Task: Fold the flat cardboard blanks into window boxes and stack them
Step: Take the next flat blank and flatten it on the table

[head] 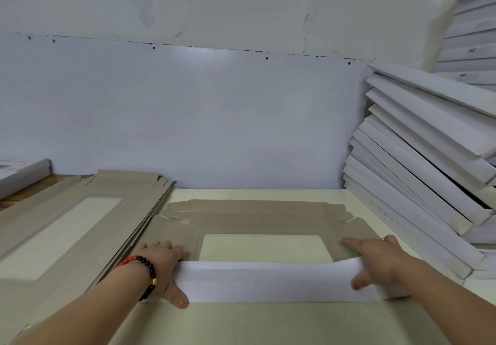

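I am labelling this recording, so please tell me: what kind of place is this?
Probably a small packing workshop. Folded white boxes are stacked against the wall, flat blanks are piled on the table, and both hands fold another blank.

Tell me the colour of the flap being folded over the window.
White; the rest of the blank is grey-brown. The flap shows best in the head view.

A packaging workshop is being shown. Finished white boxes [429,162] are being kept in a tall leaning stack at the right of the frame, and flat brown blanks [67,224] are being piled at lower left. Everything is being laid on a pale worktable [268,323] filling the bottom of the frame, which is being backed by a bare, scuffed white wall [188,89] across the top.
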### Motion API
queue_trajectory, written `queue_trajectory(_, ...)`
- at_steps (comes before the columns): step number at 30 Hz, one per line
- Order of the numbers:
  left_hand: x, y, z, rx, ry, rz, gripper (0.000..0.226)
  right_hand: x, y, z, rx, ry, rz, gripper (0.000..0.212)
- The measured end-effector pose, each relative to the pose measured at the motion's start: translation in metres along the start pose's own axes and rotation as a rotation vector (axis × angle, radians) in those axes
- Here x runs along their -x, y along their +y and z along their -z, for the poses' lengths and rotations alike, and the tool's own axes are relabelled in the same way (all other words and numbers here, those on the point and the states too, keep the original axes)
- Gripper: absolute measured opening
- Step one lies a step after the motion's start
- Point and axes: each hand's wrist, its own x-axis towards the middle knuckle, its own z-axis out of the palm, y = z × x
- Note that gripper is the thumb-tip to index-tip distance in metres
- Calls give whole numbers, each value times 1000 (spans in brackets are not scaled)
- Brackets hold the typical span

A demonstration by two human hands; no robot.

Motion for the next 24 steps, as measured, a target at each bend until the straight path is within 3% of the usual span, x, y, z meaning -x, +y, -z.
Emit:
queue_trajectory(4, 0, 4, 7, -17, 17, -14, 101, 4, 2, 3, -16, 39, 8, 93)
queue_trajectory(10, 23, 18, 14, 21, 134, -67, 54, 29, 3, 4, 31, 165, 155, 23)
queue_trajectory(15, 40, 48, 3, -40, 200, -128, 32, 59, -27, -9, 54, 230, 245, 17)
queue_trajectory(19, 46, 76, -16, -33, 214, -230, 27, 77, -62, -26, 67, 261, 333, 32)
queue_trajectory(21, 46, 87, -25, -39, 242, -265, 27, 84, -82, -33, 151, 401, 446, 31)
queue_trajectory(24, 48, 104, -29, -38, 245, -292, 30, 90, -117, -43, 25, 565, 479, 42)
